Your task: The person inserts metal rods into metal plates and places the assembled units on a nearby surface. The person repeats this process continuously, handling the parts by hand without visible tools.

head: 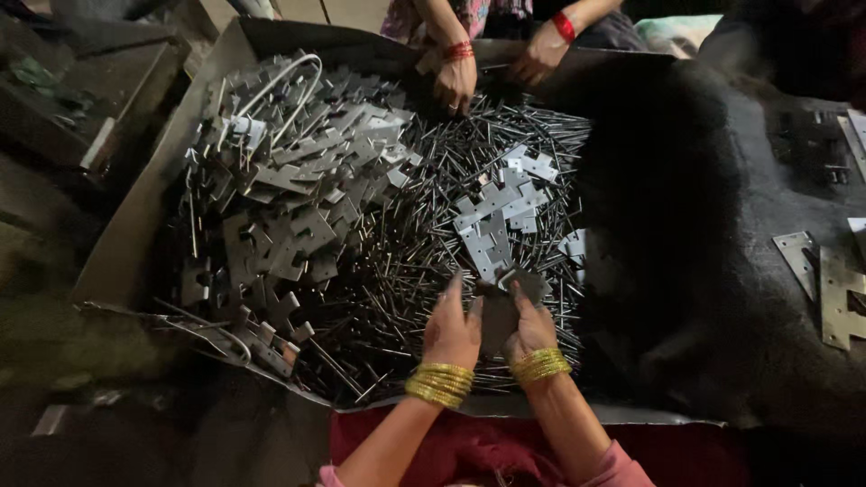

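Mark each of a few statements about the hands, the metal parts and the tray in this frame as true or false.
1. Both hands, left hand and right hand, hold one hinge plate. True.
2. The tray holds only plates. False: thin pins lie there too.
3. The person wears red bangles. False: gold bangles; the red ones are on another person's hand.
4. More plates lie at right, outside the tray. True.

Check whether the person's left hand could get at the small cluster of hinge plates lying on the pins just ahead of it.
Probably yes. The left hand sits just short of the hinge plates, with only loose pins between. But both hands already share a plate; the left would have to let go.
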